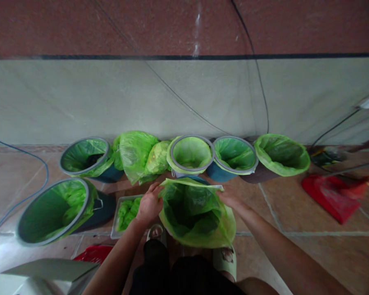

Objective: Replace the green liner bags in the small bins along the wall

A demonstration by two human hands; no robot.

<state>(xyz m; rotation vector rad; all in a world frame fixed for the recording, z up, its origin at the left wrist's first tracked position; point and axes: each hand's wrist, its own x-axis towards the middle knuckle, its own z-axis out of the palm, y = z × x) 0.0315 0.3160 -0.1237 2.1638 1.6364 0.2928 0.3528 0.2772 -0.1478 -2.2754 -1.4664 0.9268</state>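
Observation:
A green bin liner (199, 239) hangs open over the rim of a bin between my feet; only a little of the bin's blue rim shows at the back. My left hand (150, 202) grips the liner's edge on its left side, fingers closed round the plastic. On the opposite side my right hand (230, 194) is closed on the same edge, with its fingertips partly hidden. The liner's mouth is stretched between both hands, and its inside looks dark. Just left of my left hand, a clear plastic tray (114, 229) holds folded green bags (128, 213).
Lined bins stand along the wall: a left bin (109, 174), a grey-ringed bin (213, 157), a blue bin (221, 174) and a brown bin (258, 177). Filled green bags (137, 153) sit among them. A large bin (103, 211) is at left, a red dustpan (329, 198) at right.

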